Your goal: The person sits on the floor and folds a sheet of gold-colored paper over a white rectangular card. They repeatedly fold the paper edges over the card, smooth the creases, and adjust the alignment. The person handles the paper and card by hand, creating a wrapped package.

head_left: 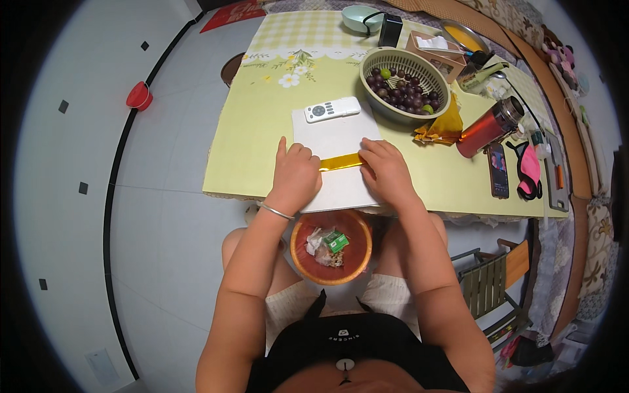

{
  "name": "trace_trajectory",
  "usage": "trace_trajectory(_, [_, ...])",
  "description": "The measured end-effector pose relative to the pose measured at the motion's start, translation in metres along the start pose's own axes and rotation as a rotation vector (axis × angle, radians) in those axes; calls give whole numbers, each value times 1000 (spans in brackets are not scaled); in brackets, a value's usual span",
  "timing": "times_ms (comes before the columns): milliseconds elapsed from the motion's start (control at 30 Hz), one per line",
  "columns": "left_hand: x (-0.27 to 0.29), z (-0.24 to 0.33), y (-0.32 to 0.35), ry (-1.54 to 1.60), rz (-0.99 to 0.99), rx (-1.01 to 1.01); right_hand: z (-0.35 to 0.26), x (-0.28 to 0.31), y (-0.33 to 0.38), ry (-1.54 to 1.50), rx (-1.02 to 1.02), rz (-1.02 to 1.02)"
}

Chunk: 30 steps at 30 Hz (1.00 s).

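A shiny gold foil strip stretches level between my two hands over a white board or sheet at the table's near edge. My left hand, a silver bangle on its wrist, is closed on the strip's left end, with one finger sticking up. The bent fingers of my right hand close over the right end and hide it. Just beyond the strip, a white remote control lies across the top of the sheet.
A colander of dark grapes stands beyond my right hand, beside crumpled gold foil. Further right are a red thermos, a phone and a pink-and-black eye mask. Below the table edge, a reddish bin holds scraps between my legs.
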State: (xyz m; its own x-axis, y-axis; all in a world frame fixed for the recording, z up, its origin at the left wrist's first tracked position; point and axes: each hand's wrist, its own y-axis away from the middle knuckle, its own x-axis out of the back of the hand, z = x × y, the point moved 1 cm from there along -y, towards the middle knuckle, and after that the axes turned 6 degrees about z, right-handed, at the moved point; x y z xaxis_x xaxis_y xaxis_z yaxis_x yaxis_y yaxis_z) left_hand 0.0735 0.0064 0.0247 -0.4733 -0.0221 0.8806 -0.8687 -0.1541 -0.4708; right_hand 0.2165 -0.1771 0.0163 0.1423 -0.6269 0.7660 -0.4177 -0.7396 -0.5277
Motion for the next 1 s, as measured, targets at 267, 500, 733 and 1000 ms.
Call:
trace_trajectory(267, [5,-12,2,216,-15,77,-5,-3,-14,28,-24,-66])
trace_trajectory(500, [2,-6,-1,105,21,20,-9,-1,-19,-7,58,6])
trace_trajectory(733, [1,-13,-2,186,31,67,-4,-10,-20,154,107,88])
trace_trajectory(1000, [-13,33,-21,143,253,-57,-6,-14,-27,49,112,140])
